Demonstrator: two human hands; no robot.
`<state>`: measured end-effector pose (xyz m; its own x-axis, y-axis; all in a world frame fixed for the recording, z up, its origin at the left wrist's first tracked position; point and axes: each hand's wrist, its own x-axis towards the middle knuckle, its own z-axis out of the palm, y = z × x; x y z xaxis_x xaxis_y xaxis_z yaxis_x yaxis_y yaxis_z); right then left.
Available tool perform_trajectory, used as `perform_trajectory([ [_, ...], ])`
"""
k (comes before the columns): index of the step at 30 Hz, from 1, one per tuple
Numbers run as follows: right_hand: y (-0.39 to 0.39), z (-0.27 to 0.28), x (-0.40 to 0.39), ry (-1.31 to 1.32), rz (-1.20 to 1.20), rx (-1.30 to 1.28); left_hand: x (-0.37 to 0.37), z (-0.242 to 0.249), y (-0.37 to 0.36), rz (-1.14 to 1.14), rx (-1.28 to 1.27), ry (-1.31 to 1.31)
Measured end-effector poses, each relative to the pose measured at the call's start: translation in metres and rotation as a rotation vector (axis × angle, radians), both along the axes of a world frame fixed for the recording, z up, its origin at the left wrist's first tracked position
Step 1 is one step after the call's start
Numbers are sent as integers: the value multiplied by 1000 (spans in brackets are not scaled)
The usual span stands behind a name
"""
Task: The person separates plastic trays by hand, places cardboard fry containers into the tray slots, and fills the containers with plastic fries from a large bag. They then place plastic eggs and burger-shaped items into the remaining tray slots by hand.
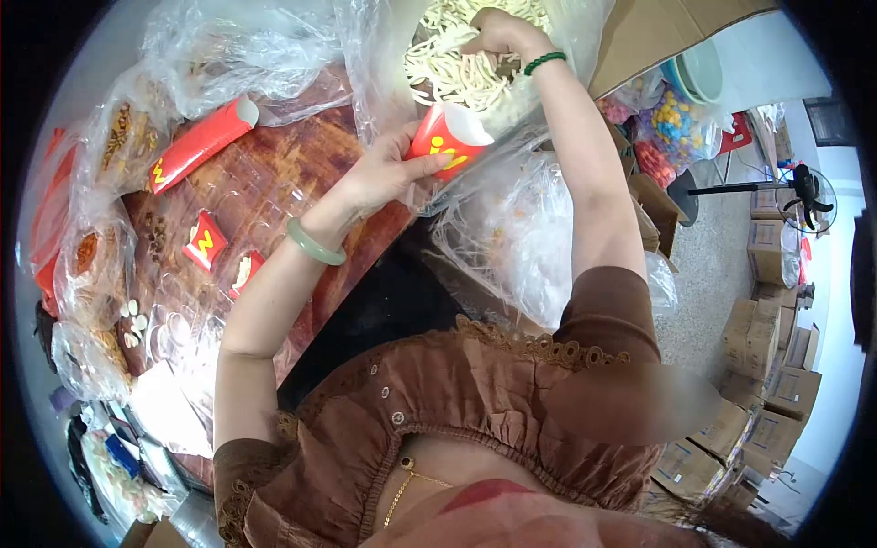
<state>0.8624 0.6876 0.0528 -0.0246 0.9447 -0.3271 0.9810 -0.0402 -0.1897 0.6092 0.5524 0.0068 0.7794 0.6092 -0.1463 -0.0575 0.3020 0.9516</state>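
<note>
My left hand (384, 169) is closed round a red french fry carton (449, 137) with a yellow logo, thumb across its front and its white mouth tilted upward. At the top, my right hand (504, 35) reaches into a clear plastic bag (384, 55) filled with pale fry-shaped sticks (457, 78). Its fingers are curled down among the sticks, and the fingertips are partly hidden. On the wooden table (301, 155) lie two small red fry packs (204, 242) with pale tops, left of my forearm.
A stack of nested red cartons (203, 146) lies at the table's upper left, beside plastic bags (96, 265) of small pieces. Under my right arm is another clear bag (521, 237). A cardboard flap (676, 36) juts in at upper right. Boxes (758, 338) and a fan (808, 196) stand farther right.
</note>
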Motion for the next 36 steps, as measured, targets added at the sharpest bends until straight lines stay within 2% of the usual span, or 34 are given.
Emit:
perform_trajectory([
  [1, -8, 9, -1, 144, -57, 56, 1, 1, 1, 5, -5, -5],
  [2, -12, 10, -4, 140, -56, 49, 4, 3, 2, 46, -64, -2],
  [7, -26, 26, -7, -9, 22, 158, 28, 3, 9, 168, -161, -58],
  [11, -41, 43, -16, -124, 110, 254, 51, -20, 33, 255, -148, -36],
  [16, -74, 59, -48, -257, 213, 370, 64, -10, 49, 399, -119, -62],
  [17, -73, 51, -44, -257, 213, 369, 65, -7, 50, 430, -93, -29],
  [19, -69, 33, -33, -90, 421, 456, 69, -13, 57, 447, -79, -48],
  [20, -64, 29, -33, -71, 419, 331, 70, -18, 61, 458, -53, -15],
  [21, -62, 31, -32, -70, 418, 330, 70, -15, 60, 469, -27, 20],
  [23, -58, 35, -29, -45, 528, 133, 68, -11, 53, 467, -38, 3],
  [24, -58, 42, -31, -44, 528, 133, 67, -8, 50, 465, -51, -16],
  [26, -57, 55, -35, 2, 434, -139, 68, -18, 51, 452, -38, -34],
  [27, -64, 62, -40, 1, 433, -138, 69, -24, 52, 440, -23, -54],
  [29, -81, 72, -51, 221, 208, 26, 70, -35, 57, 418, -23, -77],
  [30, -78, 68, -48, 219, 208, 26, 70, -37, 58, 397, -27, -100],
  [35, -48, 17, -17, 62, 569, 300, 67, -25, 59, 380, -37, -67],
  [36, -49, 18, -17, 62, 568, 300, 66, -25, 61, 370, -61, -63],
])
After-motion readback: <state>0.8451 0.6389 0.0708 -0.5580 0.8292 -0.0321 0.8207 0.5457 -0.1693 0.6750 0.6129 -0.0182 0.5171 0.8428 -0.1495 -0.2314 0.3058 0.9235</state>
